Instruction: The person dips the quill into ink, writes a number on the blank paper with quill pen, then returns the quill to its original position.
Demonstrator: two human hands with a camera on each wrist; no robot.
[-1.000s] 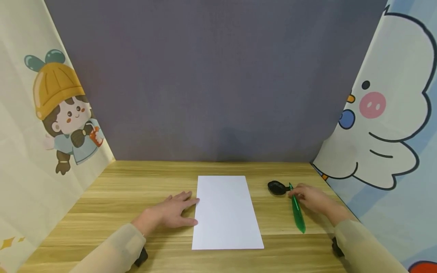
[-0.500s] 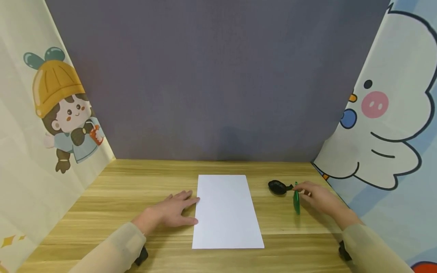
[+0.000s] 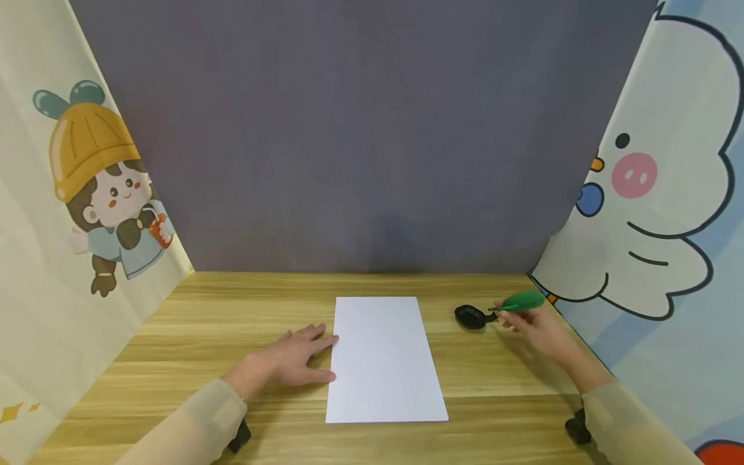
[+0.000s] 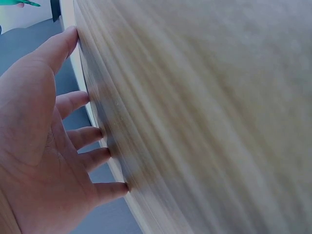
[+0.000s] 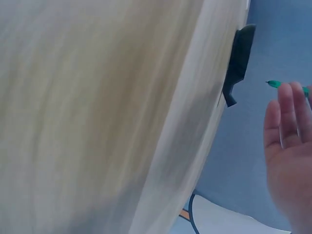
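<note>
My right hand [image 3: 537,328] pinches a green leaf-shaped pen [image 3: 524,300] above the right side of the table. Its broad leaf end points right over the hand, and its thin dark tip points left. In the right wrist view the pen's tip [image 5: 274,84] sticks out past the fingers. Just left of that hand lies a small black spoon-shaped piece [image 3: 469,317] with a short handle. A white sheet of paper [image 3: 386,361] lies at the middle. My left hand [image 3: 290,359] rests on the table with spread fingers, thumb and index fingertips at the paper's left edge.
The wooden table [image 3: 232,297] ends at a grey backdrop [image 3: 360,142]. Cartoon-printed curtains stand at the left [image 3: 35,258] and the right [image 3: 657,258]. A dark band sits on each wrist.
My right hand has lifted the green pen off the table and turned it, so its leaf end swings from pointing toward me to pointing right. My left hand and the paper stay put.
</note>
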